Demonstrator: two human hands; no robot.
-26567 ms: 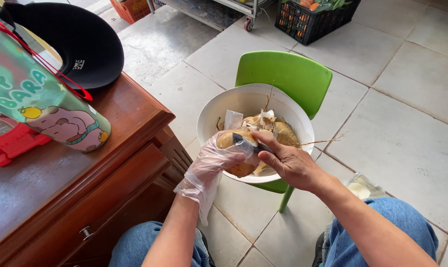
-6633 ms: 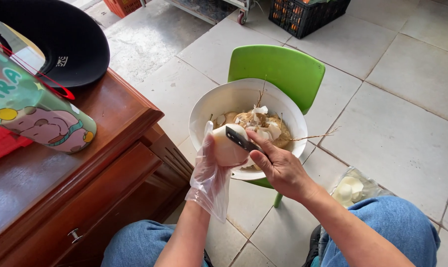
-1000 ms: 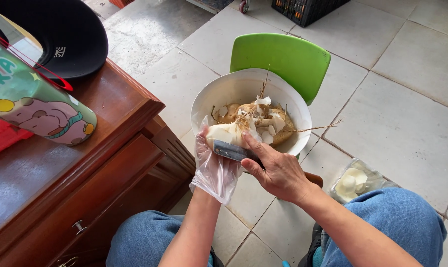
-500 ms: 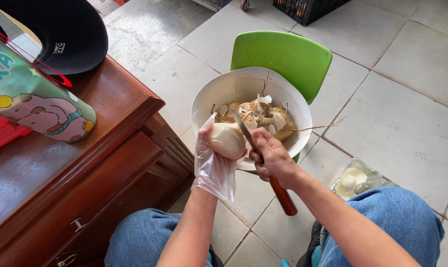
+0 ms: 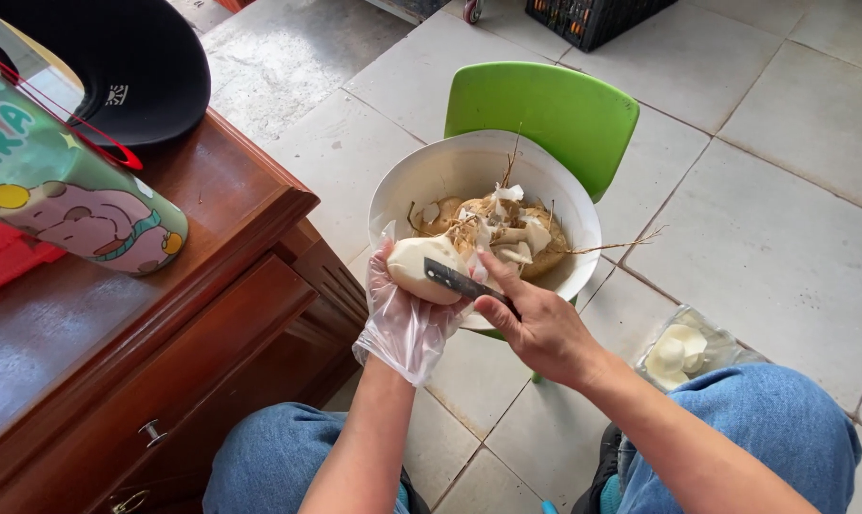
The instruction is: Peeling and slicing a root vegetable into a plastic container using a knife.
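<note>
Your left hand (image 5: 407, 319), in a thin clear plastic glove, was curled around a pale, peeled root-like piece (image 5: 424, 268), fingers closed under and behind it, holding it at the near rim of the white bowl (image 5: 421, 176). Your right hand (image 5: 536, 324) was bare and closed around a knife (image 5: 460, 281); the handle was hidden inside the fist, and the thumb lay forward along the blade. The dark blade rested flat against the near side of the pale piece, touching it, its tip pointing toward the gloved hand.

The white bowl sat on a small green plastic chair (image 5: 545, 105), whose backrest rose behind the bowl's far rim. Inside the bowl lay a heap of brownish husk scraps and white peelings (image 5: 507, 228), with thin dry fibres sticking out past the right rim.

On the tiled floor (image 5: 793, 124), just beside your right knee, stood a clear container (image 5: 683, 347) holding several white peeled pieces. Both knees were in blue jeans (image 5: 783, 428).

To your left stood a dark wooden cabinet (image 5: 193, 314) with a drawer knob at the front. On its top lay a colourful bag with cartoon prints (image 5: 60, 190), a black cap (image 5: 127, 67) behind it, and a red object (image 5: 8, 262) at the left edge, only partly in view. A dark crate (image 5: 602, 14) was at the top edge, well apart from the chair.
</note>
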